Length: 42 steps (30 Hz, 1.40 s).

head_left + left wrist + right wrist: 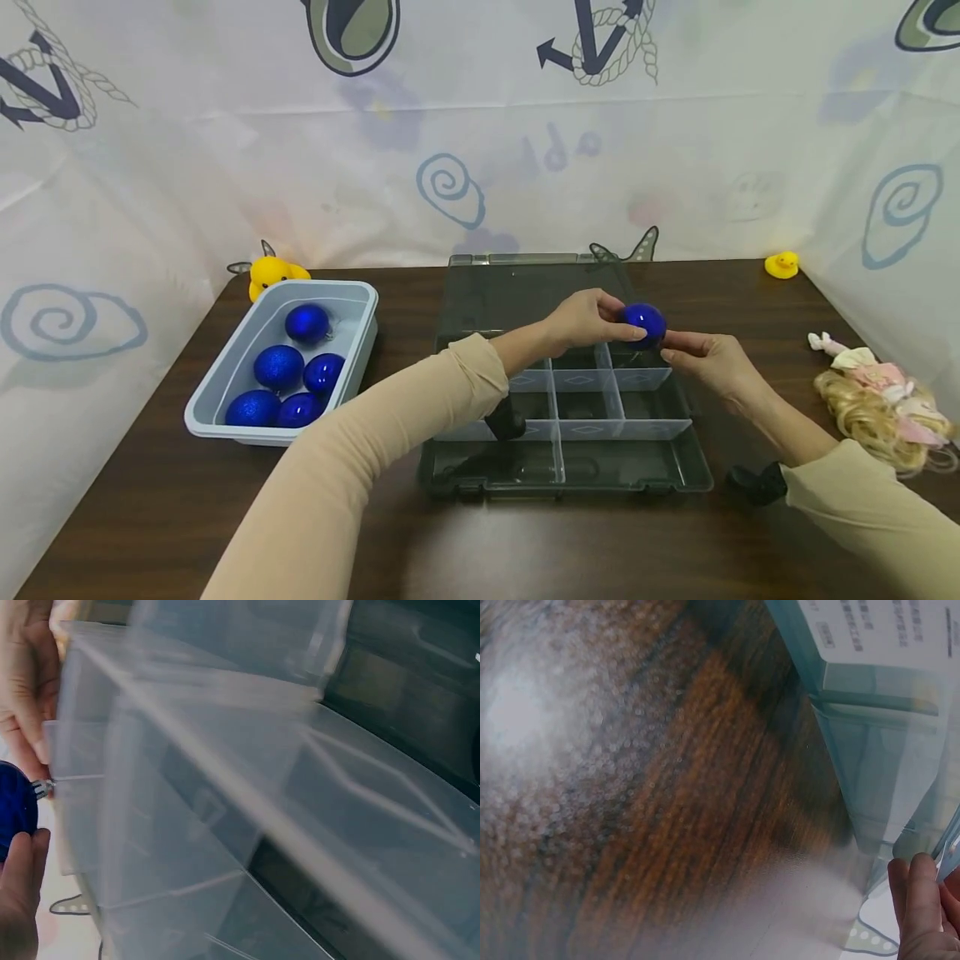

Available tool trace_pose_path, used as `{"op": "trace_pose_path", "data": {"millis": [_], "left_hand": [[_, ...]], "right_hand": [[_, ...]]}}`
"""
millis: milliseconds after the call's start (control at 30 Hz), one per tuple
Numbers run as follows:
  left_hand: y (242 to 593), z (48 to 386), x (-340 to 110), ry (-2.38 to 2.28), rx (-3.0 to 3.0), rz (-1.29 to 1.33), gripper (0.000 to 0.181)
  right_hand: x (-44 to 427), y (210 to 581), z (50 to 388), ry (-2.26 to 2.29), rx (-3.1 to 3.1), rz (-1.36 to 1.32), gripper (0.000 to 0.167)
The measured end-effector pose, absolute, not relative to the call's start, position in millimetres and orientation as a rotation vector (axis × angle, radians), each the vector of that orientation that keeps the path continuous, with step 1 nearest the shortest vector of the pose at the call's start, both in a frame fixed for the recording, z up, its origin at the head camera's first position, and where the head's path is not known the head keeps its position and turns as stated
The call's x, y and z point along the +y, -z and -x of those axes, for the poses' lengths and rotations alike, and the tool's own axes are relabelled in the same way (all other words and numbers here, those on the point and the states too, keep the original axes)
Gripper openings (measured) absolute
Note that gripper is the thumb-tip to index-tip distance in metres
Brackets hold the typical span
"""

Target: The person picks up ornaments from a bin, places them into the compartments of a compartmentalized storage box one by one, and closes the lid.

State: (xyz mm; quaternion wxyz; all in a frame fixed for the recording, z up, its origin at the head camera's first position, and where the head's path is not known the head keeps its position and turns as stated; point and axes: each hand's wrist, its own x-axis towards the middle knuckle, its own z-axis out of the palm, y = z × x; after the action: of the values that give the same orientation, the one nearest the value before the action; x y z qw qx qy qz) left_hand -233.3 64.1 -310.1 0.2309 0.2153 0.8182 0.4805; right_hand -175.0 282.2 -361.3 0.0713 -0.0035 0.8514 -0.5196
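Fingers of left hand (585, 321) grip blue ball (647, 323); right hand (712, 364) pinches its metal cap (43, 789), over divided box (630, 461) on bench (570, 550).

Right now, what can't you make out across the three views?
- Head: compartment organizer, left part hidden by the left sleeve.
- Head: larger yellow toy, lower part hidden by the tray.
- Left wrist: blue bauble, cut off by the left edge.
- Right wrist: white label, print too blurred to read.
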Motion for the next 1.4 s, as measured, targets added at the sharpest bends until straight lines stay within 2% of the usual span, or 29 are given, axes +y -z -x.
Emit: {"op": "trace_pose_path", "data": {"millis": [567,833,967,1133,1400], "left_hand": [[327.9,219.3,65.0,-1.004,2.544,-0.584,0.051],[313.5,215.9,43.9,-1.13,2.438,-0.592,0.049],[299.3,213.2,8.7,-1.281,2.304,-0.594,0.044],[282.5,211.1,-58.2,-1.381,2.352,-0.574,0.041],[285.0,223.2,-182.0,-1.399,2.649,-0.178,0.048]], "right_hand": [[278.7,359.7,172.7,1.507,2.546,-0.014,0.052],[280.3,359.7,171.2,1.492,2.567,0.0,0.054],[281.2,359.5,170.9,1.49,2.561,0.003,0.055],[281.6,358.9,170.8,1.53,2.532,0.011,0.055],[282.1,360.8,170.8,1.544,2.519,-0.001,0.054]]}}
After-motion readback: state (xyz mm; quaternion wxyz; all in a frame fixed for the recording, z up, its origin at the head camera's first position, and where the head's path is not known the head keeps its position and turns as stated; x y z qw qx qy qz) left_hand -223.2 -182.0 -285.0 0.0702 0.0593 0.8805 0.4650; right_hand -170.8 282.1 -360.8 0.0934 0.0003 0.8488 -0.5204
